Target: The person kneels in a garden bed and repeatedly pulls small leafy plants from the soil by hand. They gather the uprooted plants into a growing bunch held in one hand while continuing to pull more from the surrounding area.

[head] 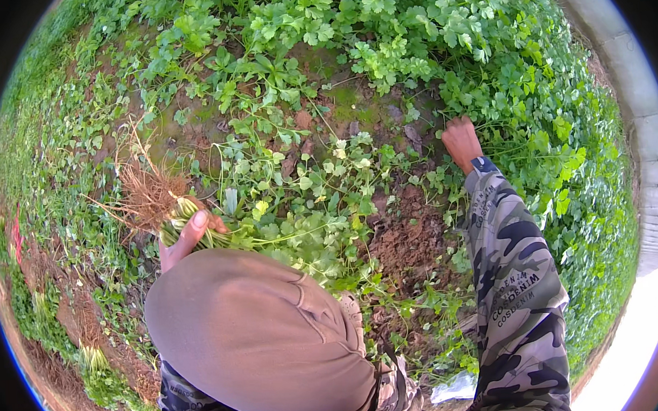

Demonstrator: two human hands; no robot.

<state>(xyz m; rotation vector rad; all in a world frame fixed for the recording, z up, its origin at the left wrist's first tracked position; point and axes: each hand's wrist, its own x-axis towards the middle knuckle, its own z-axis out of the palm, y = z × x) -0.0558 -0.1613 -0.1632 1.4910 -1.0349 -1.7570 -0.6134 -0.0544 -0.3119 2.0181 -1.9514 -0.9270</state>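
My left hand (188, 235) is closed around a bunch of leafy plants (181, 212) with pale green stems, celery-like in leaf. Tangled brown roots (149, 195) stick out past the thumb, towards the upper left. The bunch's leaves (303, 237) spread to the right, beyond my bent knee. My right hand (462, 141) reaches forward, its fingers curled in at the base of the standing leafy plants (516, 112). Foliage and the back of the hand hide its fingertips, so I cannot tell whether stems are gripped.
My knee in brown trousers (252, 338) fills the lower middle. Loosened brown soil (409, 240) lies right of it. Rooted bunches (94, 360) lie at the lower left, near a red strip (17, 233). Clear plastic (454, 387) is at the bottom. A concrete edging (632, 89) borders the right side.
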